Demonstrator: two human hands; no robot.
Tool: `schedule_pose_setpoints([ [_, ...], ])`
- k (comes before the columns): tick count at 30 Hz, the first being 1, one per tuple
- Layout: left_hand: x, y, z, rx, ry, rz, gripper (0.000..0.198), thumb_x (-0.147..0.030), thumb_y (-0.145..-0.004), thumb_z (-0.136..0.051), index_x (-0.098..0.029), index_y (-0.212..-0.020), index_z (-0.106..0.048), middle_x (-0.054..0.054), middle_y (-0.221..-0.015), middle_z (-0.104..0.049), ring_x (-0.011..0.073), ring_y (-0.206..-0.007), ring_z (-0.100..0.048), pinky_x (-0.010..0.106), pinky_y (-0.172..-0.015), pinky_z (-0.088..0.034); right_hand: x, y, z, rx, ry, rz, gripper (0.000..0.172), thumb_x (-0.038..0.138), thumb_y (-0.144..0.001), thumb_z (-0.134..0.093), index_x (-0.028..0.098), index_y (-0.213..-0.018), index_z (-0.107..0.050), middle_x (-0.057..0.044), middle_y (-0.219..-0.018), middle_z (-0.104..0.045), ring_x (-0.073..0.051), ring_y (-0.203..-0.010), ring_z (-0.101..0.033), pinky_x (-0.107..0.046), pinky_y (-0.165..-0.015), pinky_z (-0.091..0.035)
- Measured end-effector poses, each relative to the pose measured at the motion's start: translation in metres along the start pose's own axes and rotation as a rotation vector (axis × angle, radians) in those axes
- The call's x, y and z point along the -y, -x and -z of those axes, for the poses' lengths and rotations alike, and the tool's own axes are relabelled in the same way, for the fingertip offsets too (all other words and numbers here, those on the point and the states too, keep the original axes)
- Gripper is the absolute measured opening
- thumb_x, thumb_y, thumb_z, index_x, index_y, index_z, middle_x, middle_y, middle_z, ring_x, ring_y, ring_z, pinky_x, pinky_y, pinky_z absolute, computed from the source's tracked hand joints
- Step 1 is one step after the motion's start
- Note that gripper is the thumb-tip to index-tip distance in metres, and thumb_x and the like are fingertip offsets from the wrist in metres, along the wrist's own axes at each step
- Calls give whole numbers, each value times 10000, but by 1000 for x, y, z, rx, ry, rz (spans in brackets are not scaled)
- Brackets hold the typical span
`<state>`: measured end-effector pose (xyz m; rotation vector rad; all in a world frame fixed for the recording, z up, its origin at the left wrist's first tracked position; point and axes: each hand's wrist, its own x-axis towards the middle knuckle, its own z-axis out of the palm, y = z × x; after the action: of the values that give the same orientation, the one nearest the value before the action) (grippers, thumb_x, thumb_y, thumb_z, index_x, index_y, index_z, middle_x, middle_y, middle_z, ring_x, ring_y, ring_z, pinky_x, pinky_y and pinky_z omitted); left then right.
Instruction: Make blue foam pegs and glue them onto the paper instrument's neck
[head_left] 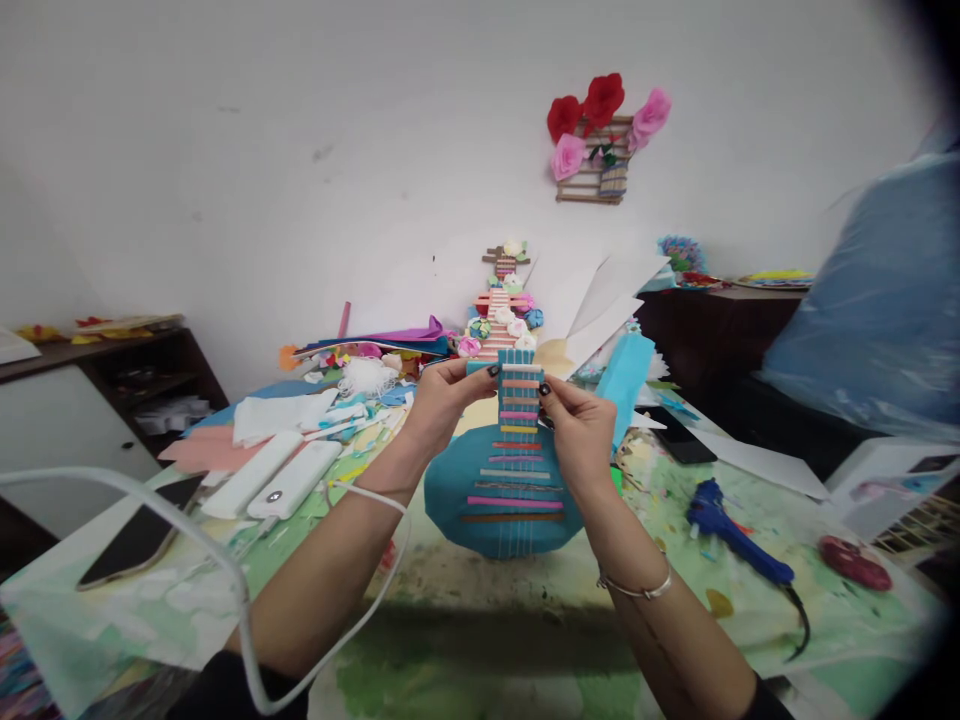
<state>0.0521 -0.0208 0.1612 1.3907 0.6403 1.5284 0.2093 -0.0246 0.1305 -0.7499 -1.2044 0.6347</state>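
A teal paper instrument shape [450,490] stands upright between my hands, its rounded body low and its narrow neck on top. Thin pale strings run down its middle, crossed by several coloured strips. My left hand [448,400] pinches the left side near the top of the neck with thumb and fingers. On the right edge of the neck, a little lower, my right hand [583,425] grips with thumb and forefinger. Behind the neck rises a flower-decorated stick structure [499,310].
At right lie a blue glue gun [739,535], a dark red object [855,562] and a black phone [679,435]. White power banks [292,480] and another phone [139,530] lie left. A white cable [217,555] loops across my left forearm. Paper scraps fill the back.
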Motion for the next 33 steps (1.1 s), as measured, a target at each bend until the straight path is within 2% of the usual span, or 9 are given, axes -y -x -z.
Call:
schedule_pose_setpoints([
  [5, 8, 10, 10, 101, -87, 61, 282, -290, -678, -754, -150, -921, -725, 89, -896, -734, 224, -828, -677, 363, -799, -524, -3, 0, 9, 146, 63, -2, 300, 231, -757, -589, 192, -1025, -719, -16, -960, -731, -225, -824, -680, -344, -736, -531],
  [11, 19, 21, 22, 145, -251, 112, 343, -292, -627, -782, -131, -923, -718, 121, -949, -728, 250, -892, -680, 378, -833, -528, -10, 3, 22, 209, 236, 48, 283, 209, -764, -565, 196, -993, -732, -15, -962, -731, -244, -872, -682, -351, -784, -522],
  [17, 20, 23, 20, 163, -416, 62, 337, -326, -626, -776, -129, -892, -714, 124, -947, -728, 265, -898, -680, 390, -832, -537, -9, 6, 25, 240, 312, 101, 289, 193, -769, -549, 213, -992, -731, -14, -984, -725, -234, -894, -684, -341, -809, -516],
  [20, 19, 24, 17, -1, -480, -88, 350, -356, -732, -689, -125, -995, -671, 129, -975, -714, 251, -907, -674, 385, -844, -531, -9, 6, 26, 256, 363, 119, 294, 189, -779, -537, 210, -1002, -728, -22, -976, -728, -233, -875, -687, -334, -784, -516],
  [23, 10, 21, 16, -181, -644, -423, 389, -302, -818, -596, -168, -1181, -562, 129, -1151, -633, 241, -1055, -607, 382, -894, -499, -12, 7, 27, 253, 385, 120, 294, 197, -787, -533, 195, -1008, -727, -35, -954, -733, -236, -841, -691, -328, -742, -519],
  [25, 2, 17, 15, -168, -870, -624, 410, -246, -811, -591, -198, -1214, -534, 126, -1257, -554, 258, -1176, -516, 404, -944, -461, -13, 7, 27, 248, 390, 124, 295, 197, -787, -532, 201, -1009, -727, -31, -942, -736, -235, -831, -692, -323, -729, -520],
  [27, -6, 10, 15, -84, -1072, -743, 395, -194, -802, -577, -200, -1195, -545, 128, -1276, -527, 264, -1218, -470, 422, -983, -424, -13, 7, 26, 248, 392, 132, 297, 197, -788, -529, 207, -1009, -727, -27, -937, -736, -233, -825, -693, -320, -724, -520],
  [30, -13, 0, 16, 17, -1213, -803, 336, -153, -809, -537, -171, -1143, -572, 134, -1169, -595, 251, -1145, -526, 408, -968, -429, -13, 8, 26, 238, 395, 143, 297, 193, -786, -528, 199, -1003, -730, -32, -931, -736, -241, -811, -695, -326, -712, -521],
  [33, -14, -7, 19, 39, -1243, -780, 255, -165, -806, -546, -174, -1050, -620, 114, -1040, -669, 247, -1029, -600, 387, -898, -465, -14, 9, 25, 231, 399, 164, 316, 170, -779, -520, 229, -1013, -725, -11, -948, -728, -247, -828, -695, -338, -727, -524],
])
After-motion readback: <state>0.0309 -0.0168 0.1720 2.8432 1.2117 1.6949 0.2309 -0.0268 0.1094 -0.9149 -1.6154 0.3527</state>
